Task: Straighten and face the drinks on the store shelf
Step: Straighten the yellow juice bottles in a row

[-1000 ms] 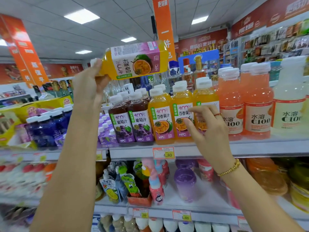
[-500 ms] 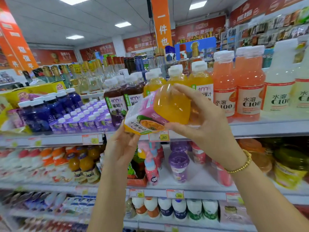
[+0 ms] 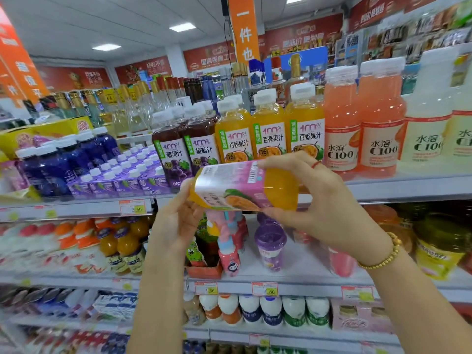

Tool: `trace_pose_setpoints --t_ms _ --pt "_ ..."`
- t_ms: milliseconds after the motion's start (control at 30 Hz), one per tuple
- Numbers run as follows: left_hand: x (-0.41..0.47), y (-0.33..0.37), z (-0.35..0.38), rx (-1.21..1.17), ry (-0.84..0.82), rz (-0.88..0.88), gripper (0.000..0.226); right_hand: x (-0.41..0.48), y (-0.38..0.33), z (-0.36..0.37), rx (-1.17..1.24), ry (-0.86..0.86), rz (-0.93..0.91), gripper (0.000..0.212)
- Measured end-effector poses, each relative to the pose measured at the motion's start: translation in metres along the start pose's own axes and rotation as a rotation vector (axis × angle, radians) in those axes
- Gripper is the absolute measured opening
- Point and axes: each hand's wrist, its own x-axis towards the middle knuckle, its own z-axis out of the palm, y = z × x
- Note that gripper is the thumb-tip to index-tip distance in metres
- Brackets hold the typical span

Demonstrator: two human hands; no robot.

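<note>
1. You are holding the passion-fruit bottle (image 3: 245, 186) on its side at the centre of your view, in front of the shelf edge (image 3: 408, 189). Its barcode panel is facing up and its fruit picture is facing you.
2. Your left grip (image 3: 178, 221) is cupping the 9 o'clock end from below, fingers curling round it. Your right grip (image 3: 324, 203) is wrapping the orange 3 o'clock end, thumb under and fingers over. Both are closing firmly on the bottle; the cap is hiding, probably inside the right palm.
3. To do this step well, you should be swinging the 3 o'clock end up toward 12 until the bottle is standing. Then you should be twisting it so the fruit picture is facing out, matching the passion-fruit row (image 3: 269, 129) at 12 o'clock.
4. No open slot is showing in that front line, so you should be checking behind it before pushing in. You would be risking a knock to the grape juice bottles (image 3: 173, 149) at 10 o'clock or the pink C100 bottles (image 3: 362, 118) at 2 o'clock.
5. The shelf is carrying purple cartons (image 3: 127, 178) at 9 o'clock and a price tag (image 3: 132, 207) at 8. The lower shelf (image 3: 306, 272) at 6 o'clock is holding a purple cup (image 3: 270, 245).
6. Around you a shop is showing — an orange banner (image 3: 244, 29) is hanging at 12 o'clock and ceiling lights (image 3: 182, 27) are glowing at 11.
</note>
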Motion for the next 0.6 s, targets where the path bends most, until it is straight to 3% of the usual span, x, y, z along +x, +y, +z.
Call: trace_pose_setpoints --t_ms 67,167,300,433,500,600 --pt "-0.006 0.012 0.004 0.118 -0.040 0.079 0.023 -0.004 0.009 0.004 0.217 -0.020 0.180 0.060" --pt "-0.013 0.020 0.009 0.289 -0.014 0.197 0.019 -0.008 0.020 0.010 0.329 0.001 0.294 0.063" --pt "-0.016 0.026 0.015 0.373 -0.057 0.310 0.039 -0.010 0.027 0.019 0.739 0.001 0.495 0.060" --pt "-0.009 0.029 0.010 0.262 -0.246 0.312 0.042 -0.007 0.022 0.027 1.337 -0.045 0.782 0.022" --pt "-0.006 0.023 0.009 0.202 -0.277 0.301 0.046 -0.008 0.016 0.027 1.410 -0.072 0.848 0.024" --pt "-0.002 0.019 0.015 0.196 -0.071 0.271 0.031 -0.012 0.009 0.026 1.362 -0.084 0.735 0.046"
